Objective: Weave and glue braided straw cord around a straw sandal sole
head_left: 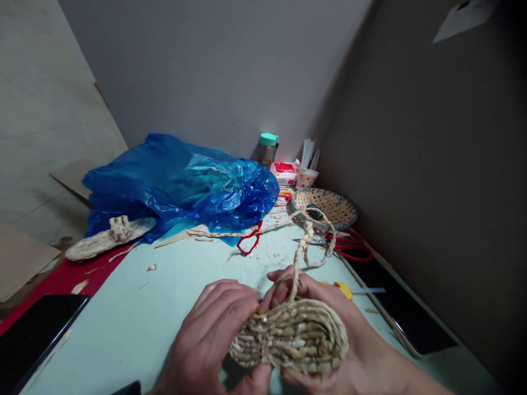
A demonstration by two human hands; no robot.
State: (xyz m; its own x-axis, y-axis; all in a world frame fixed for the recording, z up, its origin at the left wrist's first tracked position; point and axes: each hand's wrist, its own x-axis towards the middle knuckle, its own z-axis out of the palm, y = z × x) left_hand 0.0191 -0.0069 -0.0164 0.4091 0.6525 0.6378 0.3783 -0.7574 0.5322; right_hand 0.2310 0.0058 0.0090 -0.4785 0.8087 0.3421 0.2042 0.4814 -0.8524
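Between my two hands is a small woven straw sole (pixel 304 334), made of coiled braided cord, its face turned up toward me. My left hand (pixel 214 334) grips its narrower left end, thumb at the lower edge and fingers over the top. My right hand (pixel 329 302) wraps round the far and right side, its fingers at the top edge near my left fingertips. From that top edge a braided straw cord (pixel 302 249) rises, loops on the table by the basket and trails left toward the blue bag. Part of the right palm is hidden behind the sole.
A blue plastic bag (pixel 177 181) lies at the back left beside another straw sole (pixel 109 240). A shallow basket (pixel 329 206), red-handled scissors (pixel 356 247), a phone (pixel 407 312) and a yellow-handled tool (pixel 343 289) lie right. A red string loop (pixel 250 241) rests mid-table; a dark phone (pixel 37 334) lies left.
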